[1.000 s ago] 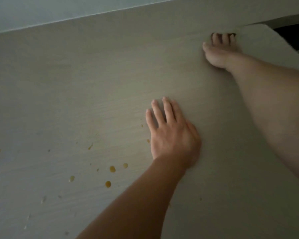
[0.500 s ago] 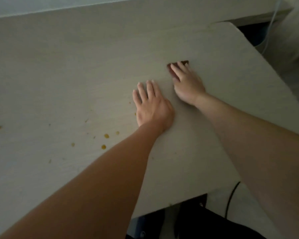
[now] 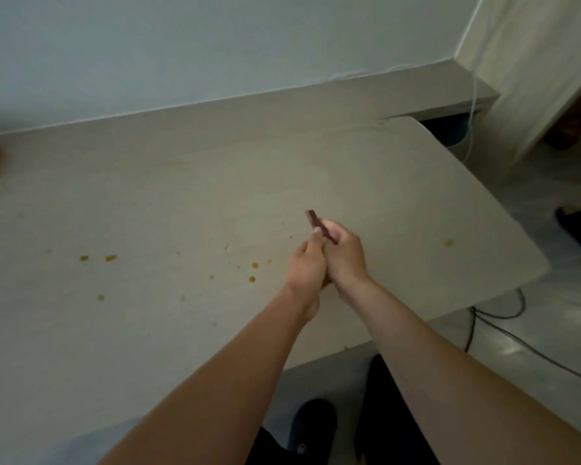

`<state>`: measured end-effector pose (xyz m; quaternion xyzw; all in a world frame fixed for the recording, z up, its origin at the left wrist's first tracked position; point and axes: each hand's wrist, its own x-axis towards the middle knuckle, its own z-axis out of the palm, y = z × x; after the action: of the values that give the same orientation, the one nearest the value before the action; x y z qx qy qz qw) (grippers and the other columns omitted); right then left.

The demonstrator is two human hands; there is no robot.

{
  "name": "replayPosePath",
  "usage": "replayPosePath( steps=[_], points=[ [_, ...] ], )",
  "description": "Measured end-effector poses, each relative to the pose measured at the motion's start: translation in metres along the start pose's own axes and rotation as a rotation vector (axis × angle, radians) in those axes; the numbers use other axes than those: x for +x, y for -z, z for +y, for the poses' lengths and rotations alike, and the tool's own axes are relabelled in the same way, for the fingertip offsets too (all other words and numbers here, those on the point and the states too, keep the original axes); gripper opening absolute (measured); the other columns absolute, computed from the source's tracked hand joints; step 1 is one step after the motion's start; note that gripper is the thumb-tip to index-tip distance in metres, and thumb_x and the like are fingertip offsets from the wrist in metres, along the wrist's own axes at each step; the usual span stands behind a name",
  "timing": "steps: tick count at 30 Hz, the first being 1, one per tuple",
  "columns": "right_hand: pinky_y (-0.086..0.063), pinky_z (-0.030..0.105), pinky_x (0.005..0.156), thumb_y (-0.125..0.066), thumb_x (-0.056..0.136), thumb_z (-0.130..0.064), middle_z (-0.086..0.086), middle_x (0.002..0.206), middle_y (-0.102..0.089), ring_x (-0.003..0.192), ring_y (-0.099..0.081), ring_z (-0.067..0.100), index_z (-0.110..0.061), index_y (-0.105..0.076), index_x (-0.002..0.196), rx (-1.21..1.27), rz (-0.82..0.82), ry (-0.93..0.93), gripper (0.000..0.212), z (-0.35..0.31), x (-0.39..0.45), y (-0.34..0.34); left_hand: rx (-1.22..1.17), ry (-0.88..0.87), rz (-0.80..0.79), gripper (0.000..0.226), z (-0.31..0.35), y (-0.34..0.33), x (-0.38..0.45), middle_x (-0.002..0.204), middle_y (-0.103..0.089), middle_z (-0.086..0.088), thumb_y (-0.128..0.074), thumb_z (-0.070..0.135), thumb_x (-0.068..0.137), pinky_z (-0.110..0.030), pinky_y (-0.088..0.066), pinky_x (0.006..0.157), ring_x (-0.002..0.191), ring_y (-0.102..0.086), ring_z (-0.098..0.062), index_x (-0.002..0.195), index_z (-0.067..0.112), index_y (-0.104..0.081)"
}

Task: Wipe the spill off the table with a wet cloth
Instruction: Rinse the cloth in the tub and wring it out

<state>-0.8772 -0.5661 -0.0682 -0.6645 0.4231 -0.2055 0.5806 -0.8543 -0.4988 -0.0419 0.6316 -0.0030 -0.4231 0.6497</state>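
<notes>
A plain home room: pale wood-grain table against a bare white wall, black cables trailing across glossy floor tiles.

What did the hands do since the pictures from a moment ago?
The left hand was lying flat on the table; it has lifted and come against the right hand. The right hand drew the small dark reddish thing from the far edge towards the middle, and both hands now hold it above the table. The orange drops are unwiped, as before.
</notes>
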Motion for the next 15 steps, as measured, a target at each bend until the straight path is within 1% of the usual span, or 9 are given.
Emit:
replayPosePath(
  steps=[1,2,3,5,7,8,10,13,15],
  points=[
    [-0.055,0.026,0.080,-0.052,0.099,-0.007,-0.013,0.092,-0.077,0.095,-0.070,0.013,-0.026,-0.079,0.092,0.056,-0.046,-0.006,0.034,-0.008,-0.013,-0.010,-0.132,0.055,-0.009,0.034,0.006,0.006,-0.012,0.103,-0.076,0.007,-0.043,0.042,0.109,-0.027,-0.056,0.074,0.095,-0.070,-0.007,0.106,0.025,-0.071],
    [-0.055,0.025,0.081,-0.053,0.100,-0.008,-0.013,0.090,-0.077,0.095,-0.071,0.011,-0.024,-0.079,0.089,0.154,-0.086,-0.050,0.033,-0.017,-0.024,-0.018,-0.230,0.098,-0.008,0.034,0.012,0.015,-0.022,0.107,-0.075,0.007,-0.043,0.044,0.109,-0.028,-0.054,0.076,0.099,-0.069,-0.007,0.112,0.025,-0.071],
    [-0.057,0.028,0.086,-0.054,0.100,-0.008,-0.005,0.097,-0.079,0.099,-0.073,0.015,-0.019,-0.080,0.094,0.285,-0.119,-0.122,0.029,-0.027,-0.033,-0.023,-0.284,0.123,0.002,0.033,0.019,0.025,-0.033,0.109,-0.075,0.004,-0.044,0.043,0.109,-0.029,-0.053,0.076,0.098,-0.069,-0.010,0.119,0.023,-0.069],
    [-0.060,0.030,0.085,-0.056,0.099,-0.004,0.009,0.106,-0.078,0.104,-0.075,0.022,-0.011,-0.077,0.102,0.448,-0.142,-0.181,0.022,-0.046,-0.049,-0.023,-0.233,0.098,0.044,0.031,0.031,0.048,-0.056,0.096,-0.072,-0.006,-0.045,0.035,0.110,-0.031,-0.053,0.067,0.077,-0.067,-0.017,0.125,0.015,-0.063],
    [-0.059,0.023,0.076,-0.056,0.101,-0.009,0.003,0.110,-0.077,0.104,-0.073,0.017,-0.018,-0.076,0.102,0.319,-0.098,-0.111,0.022,-0.065,-0.061,-0.020,-0.166,0.046,0.050,0.033,0.043,0.070,-0.079,0.106,-0.072,-0.015,-0.041,0.028,0.112,-0.033,-0.054,0.063,0.077,-0.066,-0.021,0.132,0.010,-0.059],
    [-0.058,0.025,0.080,-0.056,0.101,-0.014,-0.001,0.113,-0.074,0.105,-0.070,0.015,-0.020,-0.075,0.106,0.202,-0.065,-0.056,0.021,-0.075,-0.069,-0.019,-0.164,0.021,0.024,0.032,0.050,0.080,-0.090,0.114,-0.071,-0.016,-0.040,0.027,0.112,-0.034,-0.055,0.065,0.082,-0.066,-0.022,0.132,0.011,-0.059],
    [-0.053,0.030,0.086,-0.058,0.100,-0.026,-0.004,0.112,-0.071,0.100,-0.065,0.014,-0.020,-0.072,0.117,0.051,-0.081,0.006,0.023,-0.095,-0.088,-0.021,-0.159,-0.032,-0.025,0.027,0.062,0.097,-0.114,0.109,-0.067,-0.016,-0.039,0.024,0.112,-0.039,-0.055,0.072,0.083,-0.064,-0.024,0.124,0.013,-0.061],
    [-0.052,0.030,0.073,-0.066,0.096,-0.031,0.002,0.093,-0.076,0.086,-0.071,0.020,-0.014,-0.076,0.098,0.055,-0.210,-0.006,0.020,-0.122,-0.116,-0.032,-0.121,-0.098,-0.087,0.026,0.073,0.114,-0.148,0.097,-0.066,-0.018,-0.040,0.022,0.112,-0.042,-0.056,0.072,0.076,-0.063,-0.027,0.124,0.011,-0.061],
    [-0.057,0.033,0.084,-0.072,0.092,-0.025,0.005,0.099,-0.077,0.098,-0.073,0.025,-0.015,-0.076,0.099,0.075,-0.219,0.035,0.013,-0.132,-0.132,-0.041,-0.120,-0.116,-0.108,0.029,0.073,0.124,-0.167,0.103,-0.066,-0.020,-0.041,0.023,0.111,-0.044,-0.056,0.073,0.077,-0.065,-0.030,0.130,0.009,-0.059]
  ],
)
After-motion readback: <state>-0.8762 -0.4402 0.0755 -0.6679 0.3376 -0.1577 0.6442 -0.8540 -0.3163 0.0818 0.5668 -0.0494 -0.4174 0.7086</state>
